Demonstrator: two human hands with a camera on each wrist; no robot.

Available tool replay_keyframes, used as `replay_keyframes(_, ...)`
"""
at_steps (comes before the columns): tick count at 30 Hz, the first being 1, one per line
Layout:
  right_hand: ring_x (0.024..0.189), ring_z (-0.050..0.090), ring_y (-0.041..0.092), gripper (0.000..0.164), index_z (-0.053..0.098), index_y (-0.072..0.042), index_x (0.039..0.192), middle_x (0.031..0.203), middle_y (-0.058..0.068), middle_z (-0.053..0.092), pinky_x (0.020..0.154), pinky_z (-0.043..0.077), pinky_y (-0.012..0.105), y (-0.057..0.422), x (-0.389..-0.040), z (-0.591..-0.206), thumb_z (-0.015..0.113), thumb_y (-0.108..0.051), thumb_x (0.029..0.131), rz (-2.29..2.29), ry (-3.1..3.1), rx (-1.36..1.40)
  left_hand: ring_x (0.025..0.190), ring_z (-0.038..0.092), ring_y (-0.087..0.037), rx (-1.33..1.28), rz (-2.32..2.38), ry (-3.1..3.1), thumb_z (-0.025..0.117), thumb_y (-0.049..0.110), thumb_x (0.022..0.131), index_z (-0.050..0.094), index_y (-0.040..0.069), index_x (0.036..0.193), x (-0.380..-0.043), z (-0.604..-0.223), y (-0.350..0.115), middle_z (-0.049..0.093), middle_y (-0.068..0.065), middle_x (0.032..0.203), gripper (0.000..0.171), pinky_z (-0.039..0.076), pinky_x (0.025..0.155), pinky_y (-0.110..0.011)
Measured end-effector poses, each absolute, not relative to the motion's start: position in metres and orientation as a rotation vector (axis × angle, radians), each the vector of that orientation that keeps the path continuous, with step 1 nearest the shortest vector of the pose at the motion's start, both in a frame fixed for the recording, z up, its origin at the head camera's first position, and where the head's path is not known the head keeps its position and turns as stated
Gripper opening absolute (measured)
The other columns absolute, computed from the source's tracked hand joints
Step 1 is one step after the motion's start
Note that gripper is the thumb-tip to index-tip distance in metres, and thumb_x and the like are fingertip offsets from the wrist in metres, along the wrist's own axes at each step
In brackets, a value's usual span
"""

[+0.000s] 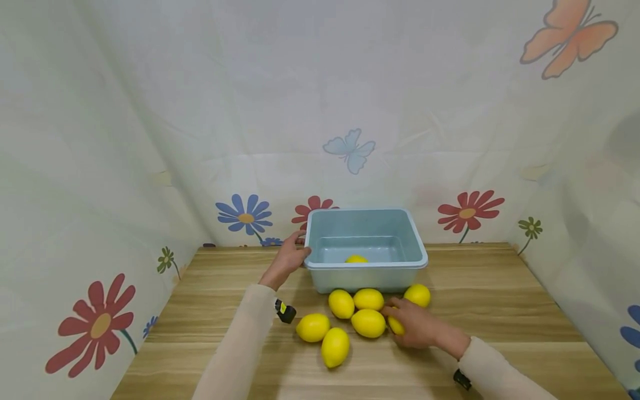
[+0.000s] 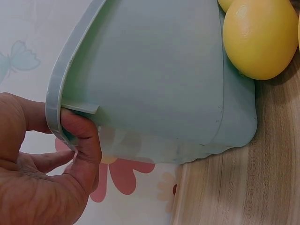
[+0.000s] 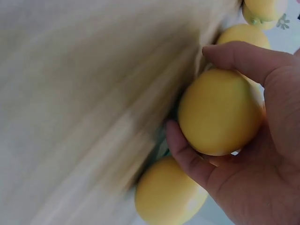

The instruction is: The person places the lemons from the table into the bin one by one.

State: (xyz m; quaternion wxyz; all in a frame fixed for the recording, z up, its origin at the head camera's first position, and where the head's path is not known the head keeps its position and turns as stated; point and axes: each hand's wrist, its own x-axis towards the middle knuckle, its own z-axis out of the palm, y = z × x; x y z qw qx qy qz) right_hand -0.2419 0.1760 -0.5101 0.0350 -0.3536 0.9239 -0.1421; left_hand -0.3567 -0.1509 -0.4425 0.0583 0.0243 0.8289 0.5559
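A light blue plastic basin (image 1: pixel 365 275) stands at the back of the table, and one lemon (image 1: pixel 356 259) shows inside it. My left hand (image 1: pixel 289 256) grips the basin's left rim; in the left wrist view thumb and fingers pinch the rim (image 2: pixel 56 89) from both sides. To the right, my right hand (image 1: pixel 417 325) has its fingers curled round a lemon (image 3: pixel 220 112) at table level. Another lemon (image 1: pixel 417 295) lies just behind that hand, and a lemon (image 1: pixel 368 323) lies to its left.
More lemons lie loose in front of the basin, among them one lemon (image 1: pixel 341 304) close to its front wall and one lemon (image 1: pixel 335 347) nearest me. The wooden table (image 1: pixel 235 333) meets a flower-printed cloth (image 1: pixel 265 139) behind the basin and at both sides.
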Motion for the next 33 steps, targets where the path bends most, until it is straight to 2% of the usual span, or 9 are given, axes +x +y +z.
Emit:
replay_keyframes(3,0.103,0.057,0.019,0.044,0.063,-0.017,0.119,0.119,0.003,0.058,0.090,0.052,0.044,0.178,-0.242,-0.505,0.078,-0.020,0.078,-0.443,2.824,-1.094,0.118,0.057,-0.040,0.072,1.691,2.499,0.055,0.012,0.097,0.034,0.011,0.151,-0.357,-0.442,-0.151,0.047,-0.024,0.141,0.058,0.060,0.074,-0.034)
replay_keyframes(7,0.098,0.055,0.014,0.038,0.064,-0.018,0.113,0.112,-0.002,0.057,0.087,0.052,0.040,0.179,-0.241,-0.495,0.077,-0.017,0.076,-0.449,2.824,-1.101,0.115,0.058,-0.036,0.067,1.691,2.495,0.055,0.012,0.097,0.034,0.012,0.151,-0.358,-0.441,-0.151,0.047,-0.024,0.141,0.058,0.060,0.075,-0.034)
replay_keyframes(12,0.100,0.056,0.017,0.034,0.065,-0.017,0.110,0.112,0.000,0.058,0.088,0.053,0.041,0.180,-0.237,-0.477,0.076,-0.016,0.077,-0.453,2.829,-1.117,0.111,0.059,-0.032,0.060,1.688,2.495,0.055,0.013,0.097,0.035,0.012,0.150,-0.359,-0.442,-0.151,0.047,-0.024,0.141,0.058,0.060,0.075,-0.034)
replay_keyframes(19,0.101,0.055,0.017,0.036,0.063,-0.025,0.109,0.112,-0.002,0.057,0.088,0.052,0.041,0.181,-0.232,-0.454,0.077,-0.017,0.077,-0.444,2.867,-1.153,0.111,0.059,-0.033,0.062,1.686,2.497,0.056,0.012,0.096,0.035,0.012,0.150,-0.358,-0.442,-0.151,0.047,-0.024,0.141,0.058,0.060,0.075,-0.034)
replay_keyframes(25,0.101,0.055,0.018,0.036,0.062,-0.024,0.111,0.117,-0.002,0.057,0.091,0.053,0.043,0.181,-0.232,-0.436,0.077,-0.019,0.079,-0.431,2.861,-1.145,0.117,0.057,-0.037,0.062,1.682,2.498,0.056,0.013,0.096,0.034,0.010,0.150,-0.357,-0.441,-0.151,0.047,-0.023,0.141,0.059,0.060,0.076,-0.035)
replay_keyframes(33,0.097,0.055,0.016,0.036,0.062,-0.020,0.112,0.115,-0.001,0.058,0.088,0.054,0.039,0.179,-0.239,-0.414,0.077,-0.023,0.080,-0.408,2.939,-1.207,0.114,0.058,-0.033,0.037,1.677,2.495,0.057,0.014,0.096,0.035,0.012,0.151,-0.357,-0.439,-0.152,0.048,-0.020,0.140,0.059,0.060,0.076,-0.034)
